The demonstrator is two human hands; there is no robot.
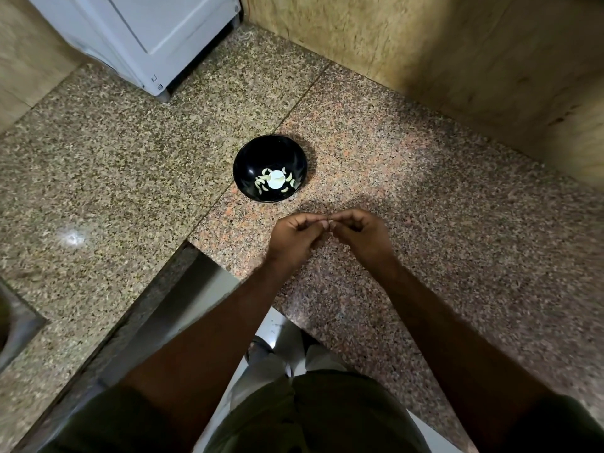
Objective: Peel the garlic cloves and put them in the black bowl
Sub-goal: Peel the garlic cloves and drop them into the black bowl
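A black bowl [270,152] stands on the granite counter and holds several pale peeled garlic cloves [260,186] around a bright white patch at its bottom. In front of the bowl, above the counter, my left hand [295,235] and my right hand [358,232] meet fingertip to fingertip. Between their pinched fingers sits a small pale garlic clove [329,221], mostly hidden by the fingers. Both hands are curled shut around it.
The speckled granite counter [130,152] runs in an L shape, with its inner edge near my left forearm. A white appliance [157,37] stands at the back left. A tan wall [457,53] closes the back right. A metal sink corner [13,325] shows at far left.
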